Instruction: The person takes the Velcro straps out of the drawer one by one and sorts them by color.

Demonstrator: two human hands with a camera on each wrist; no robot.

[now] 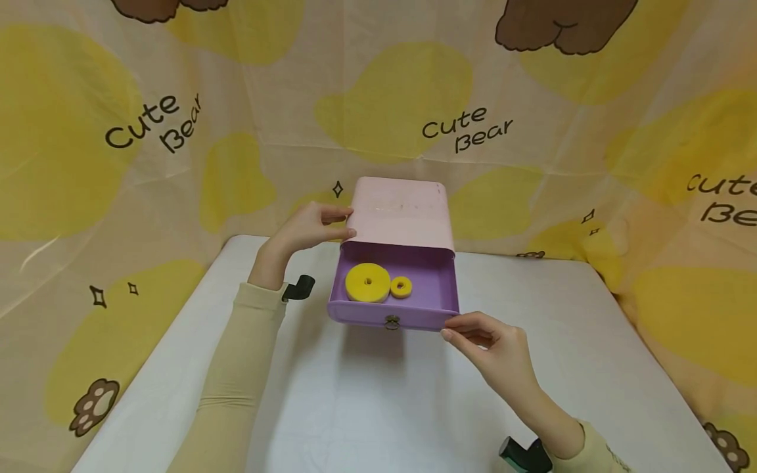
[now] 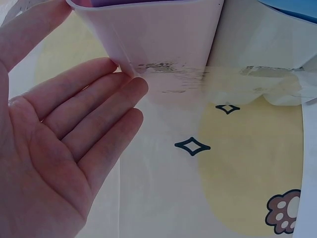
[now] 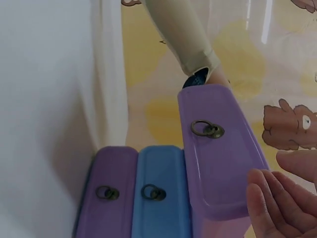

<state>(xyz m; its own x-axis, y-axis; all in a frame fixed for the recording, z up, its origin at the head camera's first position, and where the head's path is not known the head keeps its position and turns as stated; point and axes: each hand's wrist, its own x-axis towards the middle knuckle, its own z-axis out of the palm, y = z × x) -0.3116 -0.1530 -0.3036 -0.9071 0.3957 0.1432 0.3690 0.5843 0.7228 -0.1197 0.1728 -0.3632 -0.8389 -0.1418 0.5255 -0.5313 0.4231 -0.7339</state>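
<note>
A pink drawer box [image 1: 402,210] has its purple drawer [image 1: 434,282] pulled out toward me. Inside the drawer lie a large yellow ring-shaped roll [image 1: 357,292] and a small yellow ring [image 1: 397,293], side by side at the left. A metal ring pull [image 1: 392,322] hangs on the drawer front. My left hand [image 1: 301,230] touches the box's left side, thumb at its front edge; in the left wrist view its fingers [image 2: 106,124] are nearly straight. With thumb and fingers, my right hand [image 1: 503,348] pinches the drawer's front right corner.
Below the pulled-out drawer, the right wrist view shows a blue drawer [image 3: 161,213] and another purple drawer [image 3: 111,218], each with a ring pull. A white tabletop [image 1: 367,414] lies beneath. Printed "Cute Bear" cloth [image 1: 284,105] hangs behind and at both sides.
</note>
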